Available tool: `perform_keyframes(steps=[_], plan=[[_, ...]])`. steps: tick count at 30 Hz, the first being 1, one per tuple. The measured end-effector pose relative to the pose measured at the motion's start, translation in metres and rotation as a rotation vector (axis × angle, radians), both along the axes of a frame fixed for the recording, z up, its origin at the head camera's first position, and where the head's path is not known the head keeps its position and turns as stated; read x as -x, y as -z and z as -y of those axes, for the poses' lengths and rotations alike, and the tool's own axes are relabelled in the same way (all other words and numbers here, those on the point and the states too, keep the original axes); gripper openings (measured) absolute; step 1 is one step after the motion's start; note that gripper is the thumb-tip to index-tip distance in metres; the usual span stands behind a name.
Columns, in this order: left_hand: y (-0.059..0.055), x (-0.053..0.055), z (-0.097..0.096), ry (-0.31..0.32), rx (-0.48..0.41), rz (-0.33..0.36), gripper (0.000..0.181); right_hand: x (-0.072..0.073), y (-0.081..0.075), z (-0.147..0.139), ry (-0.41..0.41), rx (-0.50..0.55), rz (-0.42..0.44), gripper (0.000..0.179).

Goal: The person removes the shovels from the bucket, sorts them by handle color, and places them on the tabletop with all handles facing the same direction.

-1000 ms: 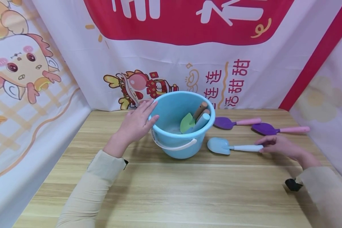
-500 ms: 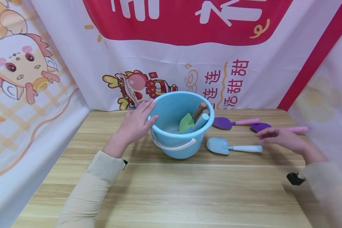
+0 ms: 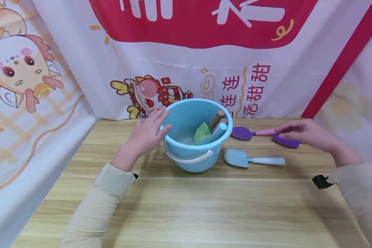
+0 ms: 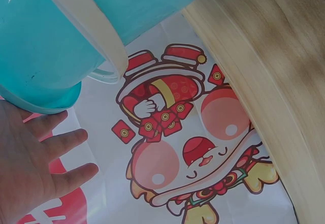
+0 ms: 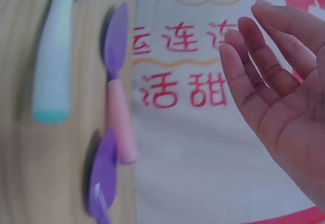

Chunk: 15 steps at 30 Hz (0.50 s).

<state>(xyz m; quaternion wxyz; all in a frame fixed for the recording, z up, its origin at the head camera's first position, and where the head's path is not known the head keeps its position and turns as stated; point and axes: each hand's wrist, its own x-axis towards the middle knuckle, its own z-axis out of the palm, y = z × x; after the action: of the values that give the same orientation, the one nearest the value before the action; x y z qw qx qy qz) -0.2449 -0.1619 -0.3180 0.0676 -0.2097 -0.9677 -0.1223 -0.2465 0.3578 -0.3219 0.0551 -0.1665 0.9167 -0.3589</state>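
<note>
My left hand (image 3: 147, 132) rests on the left rim of a light blue bucket (image 3: 195, 164), its fingers extended; the left wrist view shows the fingers (image 4: 68, 142) spread beside the rim. Over at the right, my right hand (image 3: 313, 136) hovers with loosely bent fingers above two purple trowels. Its fingertips overlap the pink handle end of the left purple trowel (image 3: 242, 133) and hide the handle of the right purple trowel (image 3: 286, 140). In the right wrist view nothing lies between the fingers. A pale blue trowel (image 3: 236, 158) lies nearer, its handle pointing right.
Inside the bucket lean a green trowel blade (image 3: 202, 133), brown handles (image 3: 216, 119) and a light blue handle (image 3: 218, 131). The bucket's white carrying handle (image 3: 190, 160) hangs down in front. A printed cloth (image 3: 179, 57) hangs behind the wooden table (image 3: 204, 210).
My right hand has left the end of the pale blue trowel's handle and moved back over the purple trowels. My left hand stays on the bucket rim.
</note>
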Motion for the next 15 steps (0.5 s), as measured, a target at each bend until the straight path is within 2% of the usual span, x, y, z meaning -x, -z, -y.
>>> perform_keyframes(steps=[3, 15], plan=[[0.000, 0.000, 0.000, 0.000, -0.004, -0.003, 0.069, -0.001, -0.010, 0.010, 0.011, -0.006, -0.026, 0.029], [0.000, 0.001, 0.000, 0.002, -0.011, -0.010, 0.069, -0.003, -0.042, 0.057, -0.049, 0.047, -0.051, 0.035]])
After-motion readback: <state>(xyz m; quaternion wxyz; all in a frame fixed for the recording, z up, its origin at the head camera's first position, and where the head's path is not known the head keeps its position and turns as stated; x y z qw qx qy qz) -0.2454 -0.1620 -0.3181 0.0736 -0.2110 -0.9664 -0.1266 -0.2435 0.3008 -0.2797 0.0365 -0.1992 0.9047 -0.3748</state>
